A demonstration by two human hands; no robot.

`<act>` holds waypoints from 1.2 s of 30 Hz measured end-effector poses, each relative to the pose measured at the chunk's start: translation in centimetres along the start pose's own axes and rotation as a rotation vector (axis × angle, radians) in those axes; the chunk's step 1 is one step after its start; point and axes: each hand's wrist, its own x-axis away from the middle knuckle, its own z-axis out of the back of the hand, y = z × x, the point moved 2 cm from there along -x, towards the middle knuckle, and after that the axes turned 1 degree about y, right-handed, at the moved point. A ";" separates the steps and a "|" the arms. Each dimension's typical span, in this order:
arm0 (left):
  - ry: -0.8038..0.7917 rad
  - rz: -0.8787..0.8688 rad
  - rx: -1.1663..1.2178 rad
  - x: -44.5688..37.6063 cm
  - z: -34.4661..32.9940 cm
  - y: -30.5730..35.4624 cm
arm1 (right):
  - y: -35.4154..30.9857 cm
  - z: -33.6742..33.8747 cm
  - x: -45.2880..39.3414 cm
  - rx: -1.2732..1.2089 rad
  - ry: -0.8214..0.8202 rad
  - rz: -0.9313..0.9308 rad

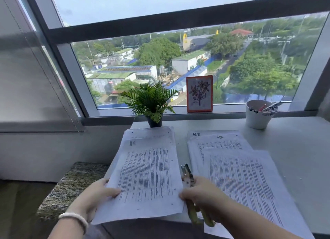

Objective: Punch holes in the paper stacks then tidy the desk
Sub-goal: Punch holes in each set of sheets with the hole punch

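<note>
The left hand (97,194), a pale beaded bracelet (75,218) at its wrist, pinches the near left edge of the left stack of white printed paper sheets (146,171), thumb on top. The right hand (201,194) touches that stack's right edge while gripping the silver metal hole punch with yellow-green handles (192,194). Just right of this hand lies the second stack of white printed sheets (241,176) on the pale grey desk (294,140).
</note>
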 end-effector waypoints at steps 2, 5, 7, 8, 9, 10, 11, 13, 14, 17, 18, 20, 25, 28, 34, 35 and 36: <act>0.064 0.006 -0.100 -0.9 1.0 0.3 | -0.8 -1.1 -1.9 0.073 0.011 -0.002; 0.150 -0.032 -0.202 -2.5 1.9 1.7 | -2.4 -2.1 -4.3 0.166 0.041 0.032; 0.167 -0.046 -0.252 -3.6 2.3 2.8 | -3.2 -2.5 -5.3 0.199 0.043 0.043; 0.164 -0.046 -0.266 -4.2 2.4 3.1 | -3.5 -2.7 -5.6 0.219 0.048 0.036; 0.159 -0.043 -0.292 -4.6 2.4 3.5 | -3.6 -2.8 -6.0 0.235 0.053 0.031; 0.159 -0.041 -0.327 -5.1 2.3 3.8 | -3.7 -2.9 -6.2 0.247 0.057 0.028; 0.162 -0.037 -0.381 -5.4 2.3 4.1 | -3.6 -2.9 -6.4 0.266 0.060 0.028; 0.168 -0.029 -0.455 -5.8 2.1 4.5 | -3.5 -2.6 -6.6 0.318 0.044 0.013; 0.175 -0.024 -0.483 -6.0 2.0 4.4 | -3.6 -2.3 -6.5 0.338 0.026 -0.003; 0.262 -0.019 -0.561 -6.2 2.2 4.0 | -4.1 -0.6 -6.4 0.382 0.042 -0.044; 0.309 -0.030 -0.586 -6.1 2.2 4.0 | -4.2 0.0 -6.5 0.367 0.054 -0.058; 0.394 -0.048 -0.627 -6.4 2.0 3.7 | -4.3 0.6 -6.5 0.220 0.001 -0.103; 0.373 -0.015 -0.606 -6.4 0.1 4.4 | -3.8 0.3 -5.7 0.001 -0.205 -0.178; 0.568 -0.159 -0.901 -5.7 -1.6 5.3 | -4.3 3.4 -4.8 -0.048 -0.108 -0.097; 0.168 -0.537 -0.694 -3.5 -15.1 4.4 | -1.0 18.1 -0.6 0.609 0.533 -0.182; 0.092 -0.503 -0.655 -3.9 -17.3 4.3 | 0.2 19.8 0.1 0.687 0.571 -0.248; 0.037 -0.461 -0.627 -4.3 -19.2 4.3 | 1.1 20.8 0.8 0.709 0.576 -0.308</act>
